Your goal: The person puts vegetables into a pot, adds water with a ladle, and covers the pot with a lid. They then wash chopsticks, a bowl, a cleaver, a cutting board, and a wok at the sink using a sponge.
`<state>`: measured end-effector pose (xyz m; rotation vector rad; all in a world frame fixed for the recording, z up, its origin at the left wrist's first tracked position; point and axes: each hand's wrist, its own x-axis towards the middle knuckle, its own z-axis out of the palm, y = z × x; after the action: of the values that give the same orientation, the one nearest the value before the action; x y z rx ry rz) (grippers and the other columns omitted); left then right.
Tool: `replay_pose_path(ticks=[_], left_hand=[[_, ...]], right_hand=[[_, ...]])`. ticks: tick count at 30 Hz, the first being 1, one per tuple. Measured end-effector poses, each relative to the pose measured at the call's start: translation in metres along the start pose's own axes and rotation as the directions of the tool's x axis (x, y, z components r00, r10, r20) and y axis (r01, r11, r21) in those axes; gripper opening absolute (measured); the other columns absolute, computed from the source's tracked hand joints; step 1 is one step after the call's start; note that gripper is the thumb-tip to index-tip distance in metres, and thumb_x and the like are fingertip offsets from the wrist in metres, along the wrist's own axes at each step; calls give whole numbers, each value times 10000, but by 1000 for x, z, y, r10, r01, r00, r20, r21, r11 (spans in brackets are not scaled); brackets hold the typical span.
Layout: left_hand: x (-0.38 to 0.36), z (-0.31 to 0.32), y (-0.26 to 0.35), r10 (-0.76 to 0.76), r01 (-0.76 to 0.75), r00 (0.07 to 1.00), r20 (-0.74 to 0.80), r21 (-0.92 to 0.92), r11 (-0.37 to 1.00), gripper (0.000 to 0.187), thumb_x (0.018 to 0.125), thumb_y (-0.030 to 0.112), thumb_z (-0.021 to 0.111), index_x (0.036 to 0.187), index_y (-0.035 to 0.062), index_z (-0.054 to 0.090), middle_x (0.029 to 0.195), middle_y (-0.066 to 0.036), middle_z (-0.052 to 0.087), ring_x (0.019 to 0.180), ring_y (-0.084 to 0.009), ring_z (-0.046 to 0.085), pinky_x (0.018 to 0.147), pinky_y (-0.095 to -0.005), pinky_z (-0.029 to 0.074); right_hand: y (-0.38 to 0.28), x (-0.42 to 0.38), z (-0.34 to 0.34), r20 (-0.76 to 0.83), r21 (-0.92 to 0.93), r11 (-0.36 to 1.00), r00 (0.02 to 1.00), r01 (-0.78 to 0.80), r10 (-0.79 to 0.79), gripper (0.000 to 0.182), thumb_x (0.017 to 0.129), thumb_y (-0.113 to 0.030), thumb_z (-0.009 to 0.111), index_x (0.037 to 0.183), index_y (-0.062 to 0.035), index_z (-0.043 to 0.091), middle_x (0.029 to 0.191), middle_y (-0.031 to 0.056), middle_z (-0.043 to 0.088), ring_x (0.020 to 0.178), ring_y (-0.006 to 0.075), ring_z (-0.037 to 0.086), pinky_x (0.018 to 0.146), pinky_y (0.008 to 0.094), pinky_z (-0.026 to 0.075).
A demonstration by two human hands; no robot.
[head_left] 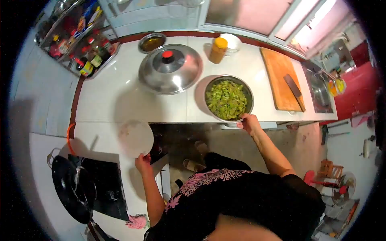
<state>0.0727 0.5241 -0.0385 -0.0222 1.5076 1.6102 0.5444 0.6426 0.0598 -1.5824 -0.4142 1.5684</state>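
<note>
My left hand (143, 159) grips the near edge of a pale, round plate (136, 138) over the counter beside the stove. My right hand (250, 123) pinches the near rim of a metal bowl (251, 100) that holds chopped green vegetables (226, 99). That bowl is at the front edge of the white counter (169, 108). To the left of my left hand, a black wok (68, 188) with a metal utensil (77, 176) in it rests on the black cooktop (108, 188).
Behind the bowl are a domed pot lid (171, 76), a yellow-capped jar (218, 50), a white bowl (230, 43) and a small metal bowl (152, 41). A cleaver (292, 86) lies on the cutting board (277, 76) near the sink (319, 94). Bottles (95, 56) fill a corner rack.
</note>
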Motion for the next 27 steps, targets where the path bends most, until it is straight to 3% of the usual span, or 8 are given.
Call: replay_pose_path(ticks=[3, 9, 14, 16, 19, 21, 24, 27], left_hand=[[-24, 16, -20, -97, 84, 989, 115, 110, 990, 199, 804, 104, 512, 978, 10, 510, 772, -105, 602, 591, -184, 594, 492, -276, 467], [-103, 118, -59, -184, 104, 913, 365, 228, 968, 236, 811, 134, 521, 1011, 9, 532, 784, -93, 614, 604, -175, 600, 502, -270, 468], [-141, 214, -109, -251, 165, 892, 376, 244, 955, 149, 813, 125, 532, 910, 12, 537, 768, -94, 619, 590, -184, 603, 491, -255, 474], [-146, 249, -142, -223, 151, 909, 353, 219, 964, 155, 814, 120, 531, 924, 12, 533, 769, -92, 620, 592, -184, 605, 495, -255, 478], [-150, 294, -187, -221, 174, 919, 325, 168, 970, 181, 816, 106, 518, 962, -1, 520, 799, -107, 620, 608, -187, 607, 495, -258, 477], [-151, 319, -216, -230, 207, 934, 273, 111, 972, 191, 820, 102, 510, 977, -7, 517, 818, -117, 619, 617, -182, 605, 491, -255, 472], [-153, 344, -237, -279, 284, 895, 349, 38, 958, 225, 847, 112, 498, 1022, -28, 506, 849, -118, 612, 633, -174, 594, 482, -241, 451], [-145, 364, -268, -247, 256, 904, 349, 20, 966, 253, 866, 151, 499, 1038, -33, 509, 845, -112, 606, 635, -145, 572, 447, -221, 413]], right_hand=[[11, 42, -61, -164, -18, 998, 984, 61, -64, 222, 741, -69, 523, 904, 82, 527, 759, 143, 570, 557, 225, 563, 511, 341, 517], [-13, 105, -120, -171, 216, 973, 984, 82, -45, 204, 768, -70, 501, 903, 83, 502, 737, 155, 563, 556, 228, 569, 453, 314, 505], [-48, 171, -162, 18, 251, 967, 999, 29, -35, 225, 816, -105, 477, 945, 79, 496, 743, 158, 584, 596, 221, 605, 501, 309, 537], [-66, 191, -173, 19, 271, 962, 1000, 19, -25, 264, 849, -169, 493, 965, 68, 501, 772, 170, 604, 631, 220, 620, 545, 306, 548], [-106, 178, -193, 183, 368, 929, 982, -32, -39, 246, 831, -163, 545, 971, 33, 497, 852, 191, 596, 677, 229, 618, 616, 321, 560], [-109, 186, -222, 341, 252, 961, 940, -114, 22, 298, 870, -247, 511, 1019, 11, 513, 941, 187, 604, 759, 233, 613, 687, 343, 529], [-111, 159, -259, 550, 126, 985, 834, -115, 27, 331, 883, -294, 486, 1056, -16, 534, 971, 159, 616, 776, 226, 607, 725, 354, 500], [-110, 148, -301, 566, -3, 992, 817, -128, 107, 326, 879, -312, 497, 1049, -41, 559, 957, 127, 629, 744, 191, 595, 725, 344, 492]])
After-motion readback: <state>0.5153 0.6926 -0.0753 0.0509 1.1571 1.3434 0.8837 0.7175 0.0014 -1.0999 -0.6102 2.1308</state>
